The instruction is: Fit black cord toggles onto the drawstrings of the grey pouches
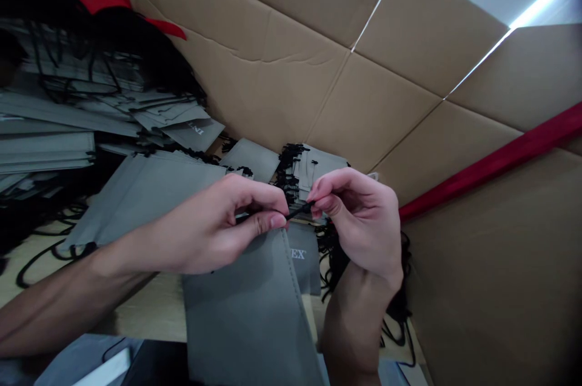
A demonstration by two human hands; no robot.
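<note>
My left fingers [269,222] pinch a black cord [300,211] at the top corner of a grey pouch [245,313]; my right fingers [335,206] grip it too, near stacked pouches [157,183].

Bare forearms [86,292] taper to a bare left hand [218,229] and right hand [366,225].

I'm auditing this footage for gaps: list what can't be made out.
- Head view: thin black cord, partly covered by the left hand and right hand.
- Head view: flat gray stitched pouch, lower end cut off by the bottom edge.
- Head view: white printed lettering, its start hidden behind that pouch.
</note>
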